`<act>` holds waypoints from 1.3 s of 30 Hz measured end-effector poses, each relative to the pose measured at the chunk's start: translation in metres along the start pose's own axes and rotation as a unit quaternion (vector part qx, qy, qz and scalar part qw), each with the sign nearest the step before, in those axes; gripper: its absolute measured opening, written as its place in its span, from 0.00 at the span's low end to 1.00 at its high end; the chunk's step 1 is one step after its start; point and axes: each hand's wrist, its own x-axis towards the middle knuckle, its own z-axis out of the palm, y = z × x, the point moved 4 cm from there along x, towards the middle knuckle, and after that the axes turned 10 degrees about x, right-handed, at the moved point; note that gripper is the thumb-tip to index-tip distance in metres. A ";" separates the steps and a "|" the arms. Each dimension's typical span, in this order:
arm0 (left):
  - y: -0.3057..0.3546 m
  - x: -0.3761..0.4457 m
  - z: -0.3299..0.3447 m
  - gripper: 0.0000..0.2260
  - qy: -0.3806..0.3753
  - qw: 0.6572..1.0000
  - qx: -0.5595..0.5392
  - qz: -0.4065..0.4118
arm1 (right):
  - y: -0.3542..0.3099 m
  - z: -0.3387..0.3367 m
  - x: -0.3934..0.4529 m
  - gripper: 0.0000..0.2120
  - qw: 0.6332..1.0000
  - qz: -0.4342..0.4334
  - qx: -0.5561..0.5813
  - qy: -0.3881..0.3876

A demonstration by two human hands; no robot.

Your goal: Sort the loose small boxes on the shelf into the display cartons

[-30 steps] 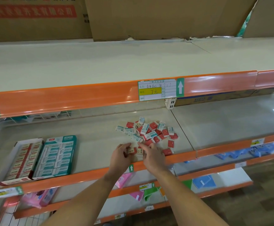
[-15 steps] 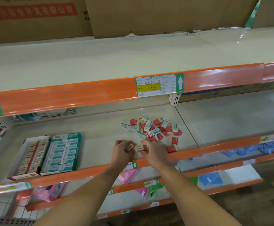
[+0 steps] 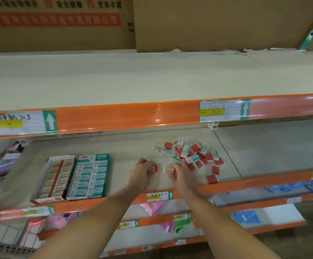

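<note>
1. Head view: the left hand (image 3: 140, 171) is in the middle of the frame. Its fingers curl round one red box (image 3: 152, 168).
2. The right hand (image 3: 178, 171) is just beside it. Its fingers pinch another red box (image 3: 170, 169).
3. The pile (image 3: 189, 154) of loose red and teal boxes lies on the shelf (image 3: 125, 146), right of centre, touching the right hand's fingertips. A few red ones lie apart, lower right.
4. The red carton (image 3: 54, 176) and the teal carton (image 3: 90, 174) sit side by side at the lower left of the shelf, well apart from the pile. Both look nearly full.
5. The held boxes lie flat, label up. Their long sides run about left to right. In the cartons, the boxes also lie crosswise, in rows.
6. What could go wrong: I think a small box could slip out on the long trip left. It could fall off the shelf edge.
7. A red box could land in the teal carton, since they touch.
8. A tilted box may not fit its tight row.
</note>
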 end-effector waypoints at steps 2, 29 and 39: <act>-0.011 0.000 -0.009 0.15 0.005 1.000 0.002 0.004 | -0.010 0.010 0.004 0.14 1.000 -0.008 -0.005 -0.001; -0.193 -0.054 -0.126 0.16 0.088 0.992 0.062 -0.060 | -0.188 0.161 0.024 0.13 0.993 -0.084 -0.020 -0.081; -0.259 -0.077 -0.160 0.15 0.028 0.992 0.099 -0.077 | -0.247 0.214 0.011 0.16 0.985 -0.121 -0.020 -0.121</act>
